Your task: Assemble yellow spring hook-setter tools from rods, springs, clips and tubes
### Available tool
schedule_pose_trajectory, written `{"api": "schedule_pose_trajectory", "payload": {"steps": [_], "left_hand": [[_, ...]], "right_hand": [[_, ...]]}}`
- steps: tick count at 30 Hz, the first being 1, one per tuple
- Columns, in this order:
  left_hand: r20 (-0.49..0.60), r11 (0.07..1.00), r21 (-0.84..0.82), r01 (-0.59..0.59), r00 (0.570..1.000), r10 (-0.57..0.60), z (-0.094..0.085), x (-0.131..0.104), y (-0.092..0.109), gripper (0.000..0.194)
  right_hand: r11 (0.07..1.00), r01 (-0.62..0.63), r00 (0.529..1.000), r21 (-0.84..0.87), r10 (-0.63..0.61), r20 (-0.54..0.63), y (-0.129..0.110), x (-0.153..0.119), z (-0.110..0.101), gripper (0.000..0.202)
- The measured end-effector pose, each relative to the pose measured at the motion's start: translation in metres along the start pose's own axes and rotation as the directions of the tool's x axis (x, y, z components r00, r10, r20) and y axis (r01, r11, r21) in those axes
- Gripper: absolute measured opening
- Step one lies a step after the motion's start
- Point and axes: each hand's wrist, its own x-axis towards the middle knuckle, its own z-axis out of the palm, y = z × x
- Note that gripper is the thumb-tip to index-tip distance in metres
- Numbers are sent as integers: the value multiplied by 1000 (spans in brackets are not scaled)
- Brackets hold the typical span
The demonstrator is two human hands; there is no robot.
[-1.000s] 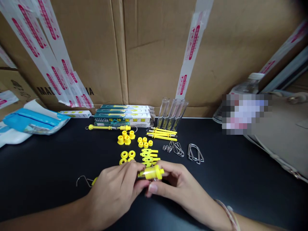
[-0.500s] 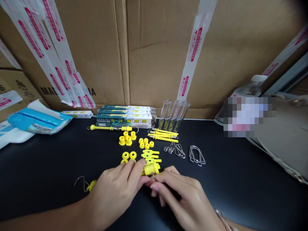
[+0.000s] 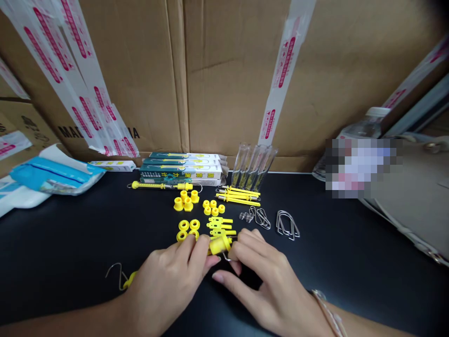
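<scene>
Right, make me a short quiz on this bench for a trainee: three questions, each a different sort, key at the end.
1. Multiple choice: what stands just to the right of the stacked boxes?
a) the blue packet
b) the clear tubes
c) the bag
2. True or false: the left hand is gripping the yellow piece.
3. Fill in one word: the right hand has its fingers at a bent metal ____ beside that piece.

Key: 1: b. 2: True; the yellow piece's end shows beyond its fingers. 3: wire.
</scene>
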Motion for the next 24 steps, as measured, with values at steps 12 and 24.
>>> {"api": "schedule_pose_trajectory", "payload": {"steps": [12, 24], "left_hand": [[-1, 994, -92, 61, 998, -62, 5, 1, -7, 33], [39, 996, -77, 51, 998, -48, 3, 1, -7, 43]], "right_hand": [[979, 120, 993, -167, -120, 10, 16, 5, -1, 20], [982, 175, 985, -73, -175, 13, 17, 3, -3, 19]]}}
